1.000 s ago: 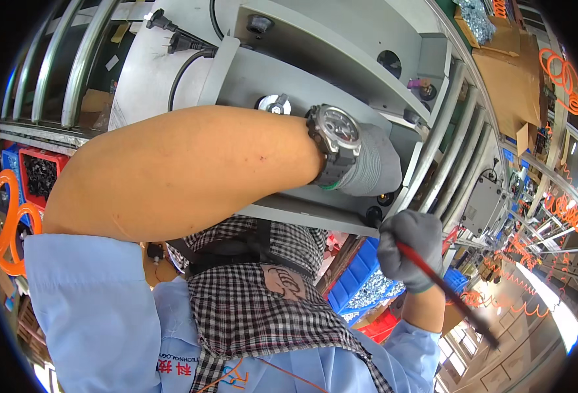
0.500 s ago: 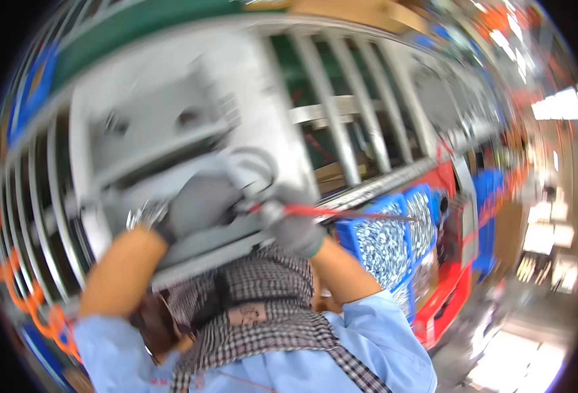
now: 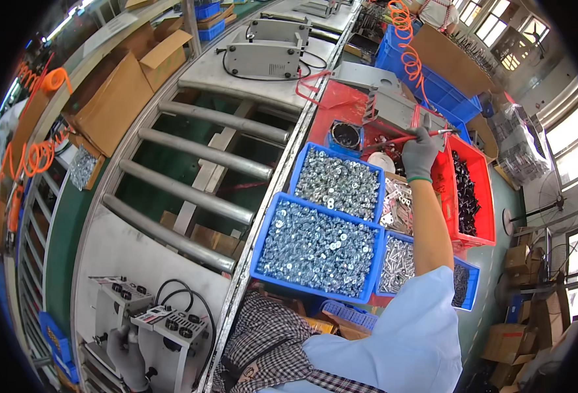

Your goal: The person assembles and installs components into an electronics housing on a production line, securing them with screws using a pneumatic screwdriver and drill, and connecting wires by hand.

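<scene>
My right hand (image 3: 420, 154), in a grey glove, reaches over the parts trays with its fingers closed round a red-handled screwdriver (image 3: 400, 139). Its thin shaft points right, above the red bin (image 3: 489, 190) of black parts. At the lower left, my gloved left hand (image 3: 126, 359) is against a grey metal machine case (image 3: 164, 357) with black knobs on its panel. The left fingers are curled; whatever they may hold is hidden. A second knobbed case (image 3: 115, 304) stands just behind, and a black cable (image 3: 200, 298) loops beside them.
Blue trays of washers (image 3: 315, 249) and nuts (image 3: 338, 180) stand beside the roller conveyor (image 3: 184, 187). Further along it are more grey machine cases (image 3: 263, 60). An orange coiled hose (image 3: 412, 52) hangs over blue crates at the far right. A cardboard box (image 3: 115, 85) sits at left.
My view has swung right and sharpened. The hands, close together over a grey case before, are now apart: the right has carried the screwdriver over the trays; the left stays by the machines.
</scene>
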`<action>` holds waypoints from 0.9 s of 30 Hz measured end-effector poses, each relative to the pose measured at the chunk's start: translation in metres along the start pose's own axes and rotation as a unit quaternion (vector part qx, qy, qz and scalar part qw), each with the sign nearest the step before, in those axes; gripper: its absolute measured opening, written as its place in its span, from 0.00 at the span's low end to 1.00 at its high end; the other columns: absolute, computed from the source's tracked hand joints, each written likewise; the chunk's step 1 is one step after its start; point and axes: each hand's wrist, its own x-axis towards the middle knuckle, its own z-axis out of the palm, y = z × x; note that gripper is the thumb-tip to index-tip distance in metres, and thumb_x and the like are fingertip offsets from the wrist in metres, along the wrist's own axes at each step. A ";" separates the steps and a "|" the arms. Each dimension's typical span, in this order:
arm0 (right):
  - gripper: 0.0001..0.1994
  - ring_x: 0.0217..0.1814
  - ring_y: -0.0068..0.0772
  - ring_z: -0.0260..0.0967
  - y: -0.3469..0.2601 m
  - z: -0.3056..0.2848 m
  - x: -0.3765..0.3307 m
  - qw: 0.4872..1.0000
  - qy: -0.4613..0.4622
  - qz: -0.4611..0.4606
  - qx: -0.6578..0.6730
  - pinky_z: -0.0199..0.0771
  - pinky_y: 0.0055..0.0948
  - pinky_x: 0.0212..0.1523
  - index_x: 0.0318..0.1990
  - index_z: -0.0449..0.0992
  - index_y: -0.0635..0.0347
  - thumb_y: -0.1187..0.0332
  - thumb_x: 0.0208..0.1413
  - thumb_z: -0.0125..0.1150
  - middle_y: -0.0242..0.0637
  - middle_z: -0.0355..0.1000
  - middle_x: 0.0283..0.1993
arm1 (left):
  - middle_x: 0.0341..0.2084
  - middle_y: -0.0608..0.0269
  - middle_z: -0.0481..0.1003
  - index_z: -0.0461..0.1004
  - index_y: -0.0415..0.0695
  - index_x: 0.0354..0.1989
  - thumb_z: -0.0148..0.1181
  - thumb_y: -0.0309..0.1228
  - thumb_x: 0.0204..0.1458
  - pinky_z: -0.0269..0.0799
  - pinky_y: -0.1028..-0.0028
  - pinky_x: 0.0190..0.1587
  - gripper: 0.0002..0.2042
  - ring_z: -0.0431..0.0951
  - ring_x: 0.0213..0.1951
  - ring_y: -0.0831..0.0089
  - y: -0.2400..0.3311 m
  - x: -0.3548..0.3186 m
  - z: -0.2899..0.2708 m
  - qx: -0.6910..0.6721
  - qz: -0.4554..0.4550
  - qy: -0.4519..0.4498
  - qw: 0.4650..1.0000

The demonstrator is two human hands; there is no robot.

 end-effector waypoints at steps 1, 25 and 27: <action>0.08 0.40 0.44 0.74 -0.005 0.001 0.008 0.999 -0.002 0.021 -0.046 0.73 0.33 0.38 0.30 0.78 0.56 0.78 0.43 0.54 0.44 0.76 0.38 | 0.26 0.62 0.69 0.71 0.34 0.34 0.56 0.24 0.51 0.62 0.78 0.28 0.06 0.66 0.25 0.76 0.010 0.012 -0.002 0.017 0.015 -0.026 0.999; 0.12 0.44 0.47 0.71 0.029 -0.082 -0.103 0.863 -0.425 0.162 -0.220 0.71 0.41 0.46 0.35 0.80 0.52 0.57 0.47 0.64 0.45 0.71 0.44 | 0.44 0.51 0.69 0.67 0.52 0.54 0.64 0.44 0.46 0.68 0.62 0.50 0.26 0.71 0.48 0.54 0.344 0.159 0.380 0.178 0.416 -0.348 0.821; 0.12 0.44 0.46 0.71 0.050 -0.093 -0.108 0.858 -0.435 0.173 -0.214 0.71 0.40 0.46 0.35 0.80 0.52 0.56 0.47 0.63 0.46 0.71 0.44 | 0.41 0.54 0.71 0.69 0.49 0.48 0.62 0.40 0.48 0.69 0.62 0.47 0.19 0.73 0.45 0.56 0.342 0.168 0.385 0.123 0.387 -0.416 0.814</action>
